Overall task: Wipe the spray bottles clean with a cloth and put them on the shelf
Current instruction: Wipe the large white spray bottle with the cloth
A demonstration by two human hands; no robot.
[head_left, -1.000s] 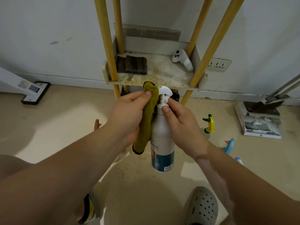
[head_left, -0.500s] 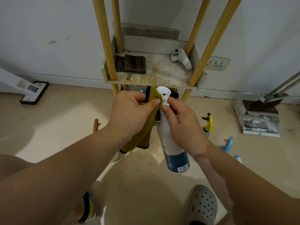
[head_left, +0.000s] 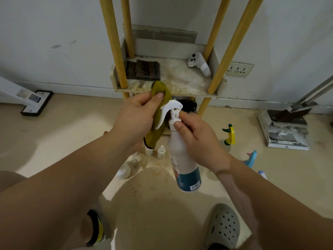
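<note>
A white spray bottle [head_left: 182, 159] with a blue band at its base hangs tilted in the air below the shelf [head_left: 180, 87]. My right hand [head_left: 196, 139] grips its neck just under the white trigger head. My left hand [head_left: 137, 118] pinches an olive-green cloth [head_left: 158, 121] and holds it against the left side of the trigger. On the floor to the right stand a yellow and green spray bottle [head_left: 229, 135] and a blue one [head_left: 251, 158]. Several small white bottles [head_left: 160, 151] sit on the floor below the cloth.
The shelf has yellow wooden posts [head_left: 111, 42] and bears folded dark cloths [head_left: 144, 70] and a white controller [head_left: 199, 64]. A dustpan set [head_left: 286, 127] lies at the right, a white stand base [head_left: 36, 102] at the left. My grey clog [head_left: 223, 226] is below.
The cloth has moved up and over the trigger head. The bottle has tilted, its base swinging to the right, and the trigger now points left.
</note>
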